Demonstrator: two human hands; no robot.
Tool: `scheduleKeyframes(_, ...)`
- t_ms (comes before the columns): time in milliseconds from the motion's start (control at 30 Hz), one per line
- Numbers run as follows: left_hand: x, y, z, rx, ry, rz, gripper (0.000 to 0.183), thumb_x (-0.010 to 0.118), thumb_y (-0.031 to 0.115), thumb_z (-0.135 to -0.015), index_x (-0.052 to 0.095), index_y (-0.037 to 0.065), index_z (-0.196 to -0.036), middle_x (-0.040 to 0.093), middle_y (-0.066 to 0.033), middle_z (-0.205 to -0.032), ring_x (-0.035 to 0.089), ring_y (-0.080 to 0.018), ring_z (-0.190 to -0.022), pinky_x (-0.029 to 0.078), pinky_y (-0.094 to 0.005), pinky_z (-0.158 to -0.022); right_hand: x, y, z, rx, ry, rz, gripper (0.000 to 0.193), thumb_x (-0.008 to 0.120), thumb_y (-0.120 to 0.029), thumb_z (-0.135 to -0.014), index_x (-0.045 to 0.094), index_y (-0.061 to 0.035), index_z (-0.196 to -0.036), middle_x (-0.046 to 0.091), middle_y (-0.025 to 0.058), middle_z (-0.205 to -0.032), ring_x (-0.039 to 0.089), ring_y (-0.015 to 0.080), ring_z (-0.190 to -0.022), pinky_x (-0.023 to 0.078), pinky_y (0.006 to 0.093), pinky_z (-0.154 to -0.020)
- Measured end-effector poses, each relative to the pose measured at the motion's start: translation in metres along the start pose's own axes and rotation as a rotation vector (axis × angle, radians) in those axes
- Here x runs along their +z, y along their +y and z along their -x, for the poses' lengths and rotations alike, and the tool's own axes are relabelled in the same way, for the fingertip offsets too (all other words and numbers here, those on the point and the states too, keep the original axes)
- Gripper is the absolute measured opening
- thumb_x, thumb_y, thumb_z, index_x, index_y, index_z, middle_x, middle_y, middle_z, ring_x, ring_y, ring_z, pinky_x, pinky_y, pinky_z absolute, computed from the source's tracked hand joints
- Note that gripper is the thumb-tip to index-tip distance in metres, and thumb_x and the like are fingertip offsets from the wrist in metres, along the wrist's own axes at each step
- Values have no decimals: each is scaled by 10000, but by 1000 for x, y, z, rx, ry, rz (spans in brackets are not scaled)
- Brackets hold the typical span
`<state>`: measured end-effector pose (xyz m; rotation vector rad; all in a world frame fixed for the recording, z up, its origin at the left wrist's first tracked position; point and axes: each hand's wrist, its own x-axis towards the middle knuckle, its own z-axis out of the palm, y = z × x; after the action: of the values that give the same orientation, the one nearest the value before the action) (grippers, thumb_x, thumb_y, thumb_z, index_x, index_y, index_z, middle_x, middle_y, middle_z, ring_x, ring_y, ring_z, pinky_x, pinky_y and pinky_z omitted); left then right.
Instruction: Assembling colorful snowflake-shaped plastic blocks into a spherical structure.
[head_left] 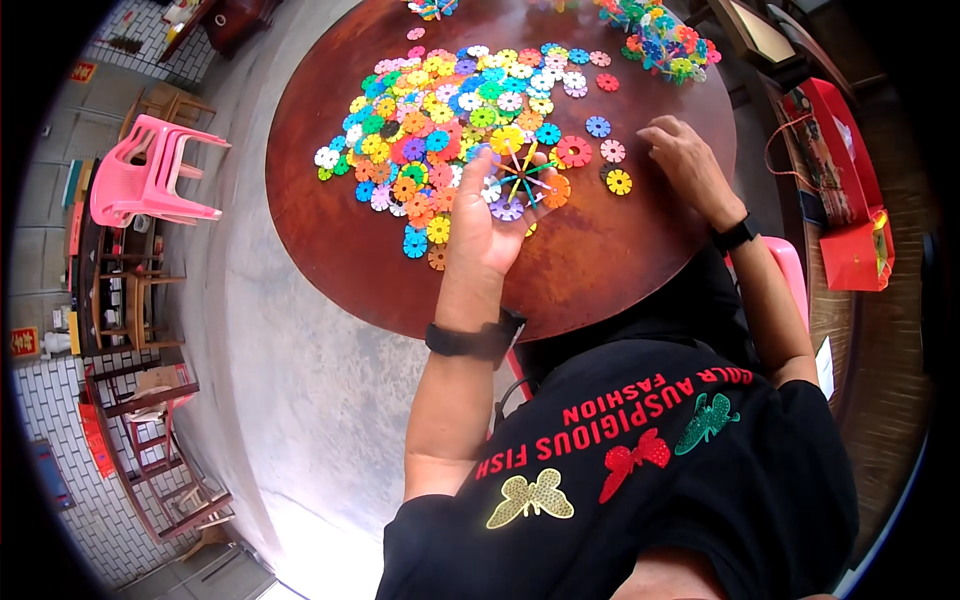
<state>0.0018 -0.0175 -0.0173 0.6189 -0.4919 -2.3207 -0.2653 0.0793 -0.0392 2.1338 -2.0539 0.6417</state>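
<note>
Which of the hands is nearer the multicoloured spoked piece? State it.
Left. The left hand holds the spoked piece; the right hand is apart from it, off to its right.

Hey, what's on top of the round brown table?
Loose coloured notched discs, heaped together, plus joined clusters along the far edge. Overlapping discs hide others and part of the tabletop.

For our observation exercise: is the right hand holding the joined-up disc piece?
No, the left hand holds the joined-up disc piece; the right hand is apart from it, over the table.
</note>
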Motion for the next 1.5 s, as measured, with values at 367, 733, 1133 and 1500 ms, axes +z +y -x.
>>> scheduleKeyframes(367,7,0,6,27,-46,-2,366,563,350,-892,542,64,-1120,648,-134,-976,640,-268,-888,531,-438,-773,35,-14,-61,8,-102,32,229,628,-102,-789,593,-59,-1011,569,138,-981,583,332,-903,477,406,-767)
scheduleKeyframes(733,8,-3,7,40,-67,-28,245,551,102,-897,537,9,-1123,653,-140,-975,648,-253,-879,538,-360,-755,-16,-59,-55,178,-15,-667,157,606,15,-768,536,6,-907,586,90,-692,644,183,-628,487,313,-558)
scheduleKeyframes(1133,10,-8,5,103,-59,-185,254,576,40,-870,549,-17,-1116,654,-121,-980,647,-213,-866,521,-323,-778,-40,-101,-54,-68,128,-542,117,618,-44,-749,579,1,-849,561,167,-688,573,334,-639,456,385,-577)
scheduleKeyframes(1500,20,-13,13,241,-68,-443,282,571,-34,-848,547,-50,-1129,647,-136,-1022,651,-234,-897,519,-332,-791,-54,-104,-44,-97,95,-440,114,627,-43,-754,562,12,-829,557,178,-679,576,352,-648,445,407,-580)
